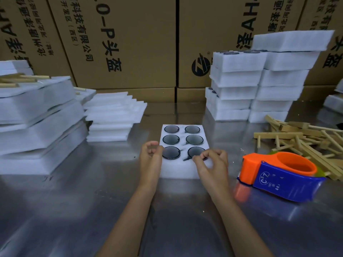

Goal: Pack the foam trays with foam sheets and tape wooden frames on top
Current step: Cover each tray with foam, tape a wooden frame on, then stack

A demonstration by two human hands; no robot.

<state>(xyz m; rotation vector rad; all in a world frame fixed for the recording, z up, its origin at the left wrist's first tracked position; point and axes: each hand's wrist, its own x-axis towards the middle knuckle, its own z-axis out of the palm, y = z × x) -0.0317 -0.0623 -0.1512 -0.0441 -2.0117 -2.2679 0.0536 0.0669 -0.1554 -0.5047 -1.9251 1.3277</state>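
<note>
My left hand (150, 154) hovers at the left edge of the foam tray (182, 168), fingers loosely curled, pinching nothing. My right hand (211, 162) sits over the tray's near right corner, fingers curled beside the nearest dark disc (196, 152); cannot tell whether they grip anything. Tray lies flat on the steel desk (83, 201), six discs in two columns. Tape dispenser (278, 175) just right of the tray. Wooden frames (304, 140) piled beyond it. Foam sheets (111, 117) stacked at the left rear; further trays (256, 86) at the right rear.
</note>
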